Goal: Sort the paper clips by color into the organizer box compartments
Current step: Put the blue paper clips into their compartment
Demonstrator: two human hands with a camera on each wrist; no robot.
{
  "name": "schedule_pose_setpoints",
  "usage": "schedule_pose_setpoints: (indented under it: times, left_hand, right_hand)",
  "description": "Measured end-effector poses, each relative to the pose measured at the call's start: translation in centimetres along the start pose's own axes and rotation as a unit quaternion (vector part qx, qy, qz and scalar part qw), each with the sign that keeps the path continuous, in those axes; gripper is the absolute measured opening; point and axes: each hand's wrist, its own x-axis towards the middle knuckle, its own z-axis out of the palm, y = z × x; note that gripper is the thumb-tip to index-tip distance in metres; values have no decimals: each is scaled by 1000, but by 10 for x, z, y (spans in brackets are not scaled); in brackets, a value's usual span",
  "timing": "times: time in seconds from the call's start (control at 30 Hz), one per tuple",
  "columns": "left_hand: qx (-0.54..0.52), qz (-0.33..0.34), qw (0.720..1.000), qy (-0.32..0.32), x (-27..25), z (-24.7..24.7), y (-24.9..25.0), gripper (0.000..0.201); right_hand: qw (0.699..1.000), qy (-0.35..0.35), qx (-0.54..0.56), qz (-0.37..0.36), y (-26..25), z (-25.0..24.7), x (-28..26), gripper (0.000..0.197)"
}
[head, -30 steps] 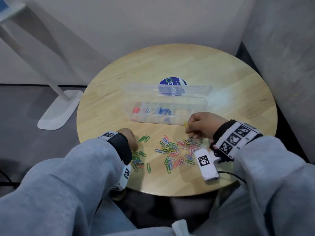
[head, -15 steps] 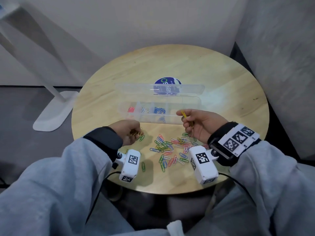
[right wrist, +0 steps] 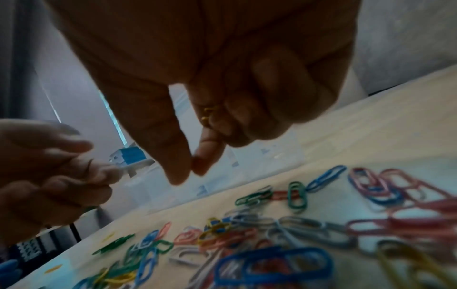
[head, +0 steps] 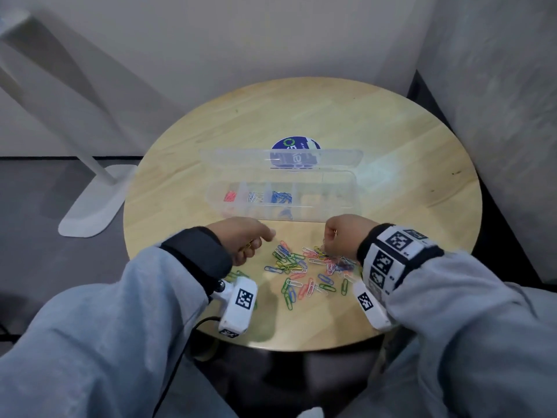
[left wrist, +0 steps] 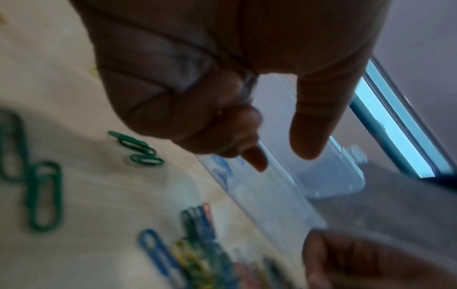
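Observation:
A clear organizer box stands open mid-table, holding red clips, white clips and blue clips in separate compartments. A mixed pile of colored paper clips lies in front of it. My left hand hovers at the pile's left edge, fingers curled round yellow clips. My right hand is lowered over the pile's right side, knuckles up. In the right wrist view its curled fingers trap yellow clips against the palm while thumb and forefinger meet just above the pile.
The box's clear lid lies open behind it, over a blue round sticker. A few green clips lie apart at the left. The round wooden table stands by a grey wall, and a white lamp base stands on the floor at left.
My right hand dropped from beside the box down onto the pile, the yellow clip now tucked in its palm. My left hand shifted slightly toward the pile, still holding its clips.

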Motion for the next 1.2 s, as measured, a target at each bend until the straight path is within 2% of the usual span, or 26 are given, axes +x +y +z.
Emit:
schedule_pose_setpoints:
  times: [0.03,0.1,0.17,0.27,0.33,0.43,0.53,0.63,0.7,0.83,0.93,1.0,1.07,1.2]
  left_hand:
    - [96,21,995,6,2,3,-1,18]
    - [260,82,962,24,3,10,0,14]
    - [354,114,927,38,1,18,3,10]
    - [432,127,892,36,5,30,6,15]
    - [468,128,874,34,9,35,5,19]
    - [497,131,857,30,12,38,2,18]
    - [495,127,859,31,15,39,0,12]
    - [491,131,861,27,18,39,-2,13]
    - [478,133,868,25,18,40,-4,12]
    - [445,132,886,12,18,35,-4,7]
    - [397,129,909,7,16,26,-4,8]
    - [364,130,922,13,15,22,-6,14]
    - [327,132,936,21,14,18,-6,15]
    - [235,119,965,16,10,12,-6,18]
  right_hand:
    - [1000,-3,-11,0,-2,0,1,12]
    - [1000,0,-17,1,-4,1,4,5]
    - [1000,-9,-25,1,-7,2,8,5]
    - [997,-44,-61,14,-12,8,20,12]
    - [995,-67,-73,34,-12,13,28,9]
    - [998,-25,-37,49,-7,21,33,35]
    - [998,-35,-35,44,-8,20,28,31]
    - [992,-87,-85,35,-15,10,25,4]
    - [990,-100,-94,25,-16,8,24,6]
    - [997,-75,17,32,-12,1,20,5]
    - [987,-77,136,30,-8,-11,15,16]
    - [960,-99,260,28,-6,-14,13,21]
    - [912,-112,394,32,-5,-14,11,25]
    - [848,-111,518,23,-3,-12,8,29]
